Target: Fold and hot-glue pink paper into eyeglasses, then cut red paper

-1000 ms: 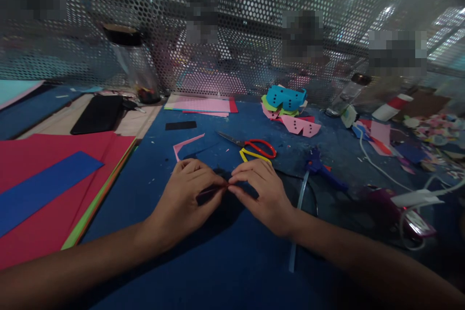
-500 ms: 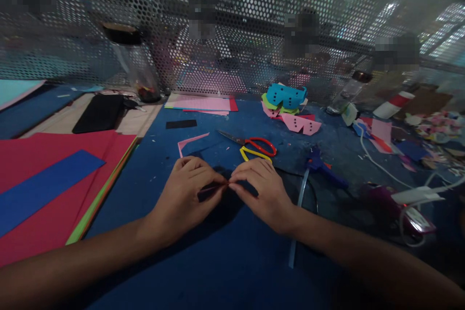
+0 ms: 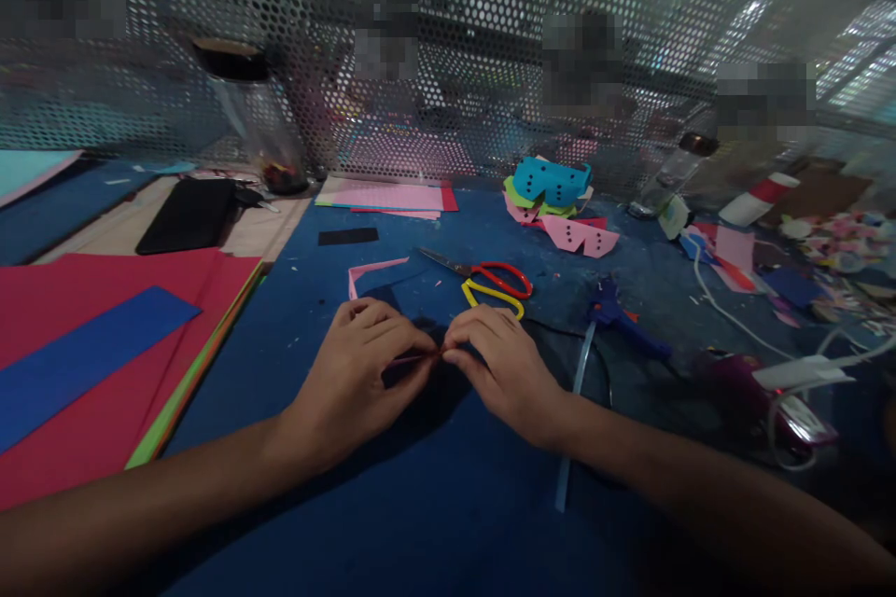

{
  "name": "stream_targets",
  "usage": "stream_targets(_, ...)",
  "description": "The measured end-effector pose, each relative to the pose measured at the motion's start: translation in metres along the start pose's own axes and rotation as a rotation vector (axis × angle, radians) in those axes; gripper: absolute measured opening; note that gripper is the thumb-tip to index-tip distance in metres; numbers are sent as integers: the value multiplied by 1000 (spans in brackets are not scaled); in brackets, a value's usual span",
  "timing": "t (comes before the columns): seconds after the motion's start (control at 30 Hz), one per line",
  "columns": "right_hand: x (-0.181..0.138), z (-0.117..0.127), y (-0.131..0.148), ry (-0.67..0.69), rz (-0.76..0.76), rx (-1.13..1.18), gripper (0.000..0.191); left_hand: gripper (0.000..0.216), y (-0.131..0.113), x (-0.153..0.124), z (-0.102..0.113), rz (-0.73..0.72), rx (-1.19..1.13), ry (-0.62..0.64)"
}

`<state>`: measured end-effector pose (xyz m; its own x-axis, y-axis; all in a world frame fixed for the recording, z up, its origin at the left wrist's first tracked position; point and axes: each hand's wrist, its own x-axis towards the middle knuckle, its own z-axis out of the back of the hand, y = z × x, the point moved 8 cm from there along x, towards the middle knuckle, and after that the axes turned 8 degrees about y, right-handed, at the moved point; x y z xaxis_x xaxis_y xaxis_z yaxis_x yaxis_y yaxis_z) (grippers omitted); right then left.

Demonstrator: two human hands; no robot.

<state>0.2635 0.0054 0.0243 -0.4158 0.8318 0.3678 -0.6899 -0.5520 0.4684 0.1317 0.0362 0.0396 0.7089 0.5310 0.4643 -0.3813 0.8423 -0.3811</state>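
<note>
My left hand (image 3: 368, 364) and my right hand (image 3: 508, 368) meet over the middle of the blue table, thumb and fingertips pinched together. Between them is a narrow pink paper strip, mostly hidden by the fingers. Its bent far end (image 3: 378, 267) sticks out beyond my left hand. Just past my right hand lie scissors (image 3: 497, 278) with one red and one yellow handle, their blades pointing left. To the right of that hand rests a blue glue gun (image 3: 620, 317), a pale glue stick (image 3: 582, 373) projecting from it and passing under my right forearm.
Red paper sheets (image 3: 140, 345) with a blue strip (image 3: 91, 364) lie at left. Behind are a black phone (image 3: 189, 216), a jar (image 3: 259, 126), stacked paper (image 3: 392, 194) and dotted paper pieces (image 3: 553, 182). White cables (image 3: 742, 326) and scraps cover the right. A perforated metal screen (image 3: 434, 93) stands behind.
The bent far end of the pink strip has shifted slightly to the right. Both hands keep pinching at nearly the same spot.
</note>
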Motion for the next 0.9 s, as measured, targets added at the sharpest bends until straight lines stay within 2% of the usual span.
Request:
stream_targets(0.27, -1, -3, -6, 4, -22, 31, 3, 7, 3, 0, 1, 14, -1, 4)
stream_targets(0.47, 0, -5, -2, 13, 1, 17, 5, 8, 2, -2, 0, -25, 7, 11)
stream_targets(0.7, 1, -9, -7, 40, -41, 35, 4, 11, 2, -2, -2, -47, 25, 30)
stream_targets(0.9, 1, -10, -3, 49, 23, 33, 5, 10, -1, 0, -1, -61, 17, 37)
